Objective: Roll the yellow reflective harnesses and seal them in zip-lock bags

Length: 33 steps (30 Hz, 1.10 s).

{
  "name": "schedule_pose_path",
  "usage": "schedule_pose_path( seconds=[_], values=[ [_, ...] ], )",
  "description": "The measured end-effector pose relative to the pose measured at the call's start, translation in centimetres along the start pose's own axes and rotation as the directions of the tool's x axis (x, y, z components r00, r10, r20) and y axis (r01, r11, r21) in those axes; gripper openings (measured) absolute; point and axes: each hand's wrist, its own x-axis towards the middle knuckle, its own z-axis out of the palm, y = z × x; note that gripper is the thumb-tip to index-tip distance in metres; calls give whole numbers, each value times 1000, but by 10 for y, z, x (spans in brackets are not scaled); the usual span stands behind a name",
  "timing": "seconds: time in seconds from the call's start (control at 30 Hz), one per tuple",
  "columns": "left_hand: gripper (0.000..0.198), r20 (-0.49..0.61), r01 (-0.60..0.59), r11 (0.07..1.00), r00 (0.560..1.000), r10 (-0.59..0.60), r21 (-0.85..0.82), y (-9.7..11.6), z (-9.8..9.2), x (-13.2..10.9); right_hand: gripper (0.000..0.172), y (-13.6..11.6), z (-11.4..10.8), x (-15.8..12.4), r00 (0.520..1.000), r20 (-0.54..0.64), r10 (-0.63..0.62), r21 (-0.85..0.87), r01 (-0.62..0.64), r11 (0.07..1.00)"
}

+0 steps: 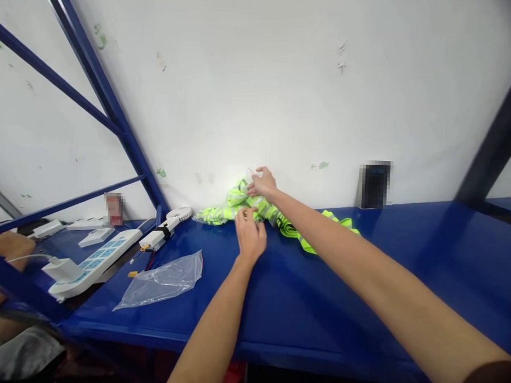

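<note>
A fluorescent yellow-green high-visibility vest (237,194) with silvery reflective strips lies bunched near the wall, partly in a clear plastic bag (201,216). My left hand (250,236) is at the front of the bundle, a ring on one finger. Its fingers curl against the bagged vest, and their tips are partly hidden. Above and behind it, my right hand (264,183) pinches what looks like the bag's thin clear edge at the top. More yellow-green fabric (308,245), partly rolled, lies to the right, half covered by my right forearm.
A flat clear plastic bag (164,280) lies on the blue shelf (318,316). To the left are a white handheld fan (178,214), a power strip (100,264) with a plugged-in charger (63,269), and a blue metal frame (131,142). A dark blurred object (373,185) leans against the wall.
</note>
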Motion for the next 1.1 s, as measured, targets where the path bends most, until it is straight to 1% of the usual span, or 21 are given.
schedule_pose_path(
  seconds=[0.07, 0.1, 0.13, 0.17, 0.23, 0.33, 0.37, 0.4, 0.47, 0.53, 0.6, 0.67, 0.73, 0.77, 0.8, 0.83, 0.87, 0.93, 0.97, 1.03, 1.1],
  values=[
    [46, -22, 168, 978, 986, -166, 121, -27, -1, 6, 32, 7, -17, -8, 992, 1, -123, -114, 122, 986],
    [49, -47, 239, 959, 971, -234, 153, -37, 0, 8, 31, 11, -30, -16, 963, 26, -266, -251, 264, 931],
    [50, -38, 259, 950, 966, -256, 175, -44, 0, 9, 29, 16, -44, -25, 914, 73, -398, -403, 392, 827],
    [51, -17, 246, 950, 969, -247, 190, -47, 2, 10, 27, 21, -60, -36, 867, 151, -475, -523, 477, 706],
    [49, 31, 169, 963, 983, -179, 208, -48, 3, 11, 21, 32, -93, -61, 824, 304, -478, -665, 543, 514],
    [41, 26, 93, 977, 995, -100, 194, -36, 3, 13, 21, 54, -141, -96, 793, 459, -401, -779, 576, 247],
    [37, 35, 64, 985, 997, -70, 163, -30, 2, 14, 21, 63, -156, -106, 792, 482, -374, -794, 575, 195],
    [34, 69, 15, 993, 997, -23, 118, -23, 2, 14, 22, 72, -169, -115, 806, 475, -353, -812, 557, 177],
    [29, 206, -122, 992, 971, 120, -3, -6, 2, 11, 28, 89, -188, -130, 863, 392, -318, -860, 467, 206],
    [26, 361, -223, 966, 897, 256, -131, 14, 6, 4, 34, 99, -196, -140, 916, 327, -234, -880, 385, 279],
    [23, 458, -237, 941, 827, 327, -242, 33, 10, -6, 40, 99, -195, -147, 943, 286, -171, -864, 331, 381],
    [27, 533, -233, 913, 752, 388, -335, 47, 12, -14, 43, 92, -188, -152, 950, 286, -129, -768, 307, 563],
    [36, 604, -214, 893, 672, 429, -396, 55, 10, -18, 46, 83, -182, -154, 942, 320, -105, -541, 273, 796],
    [41, 633, -197, 890, 642, 434, -411, 56, 8, -19, 46, 79, -181, -154, 940, 326, -98, -404, 232, 885],
    [45, 656, -177, 893, 622, 427, -414, 55, 6, -19, 46, 77, -181, -154, 947, 307, -92, -285, 184, 941],
    [47, 677, -160, 900, 610, 413, -406, 54, 4, -19, 45, 76, -182, -153, 961, 262, -86, -211, 145, 967],
    [48, 695, -147, 909, 601, 394, -389, 52, 3, -19, 44, 76, -184, -152, 976, 200, -86, -197, 126, 972],
    [45, 727, -137, 926, 584, 361, -351, 49, 1, -18, 39, 79, -190, -150, 987, 86, -133, -308, 153, 939],
    [43, 736, -134, 931, 579, 351, -339, 47, 2, -17, 36, 82, -193, -148, 983, 65, -174, -391, 185, 902],
    [38, 730, -106, 928, 589, 347, -356, 45, 4, -15, 30, 86, -197, -147, 969, 103, -225, -501, 245, 830],
    [32, 721, 16, 898, 602, 343, -440, 42, 7, -11, 31, 91, -198, -144, 960, 172, -219, -504, 277, 818]
  ],
)
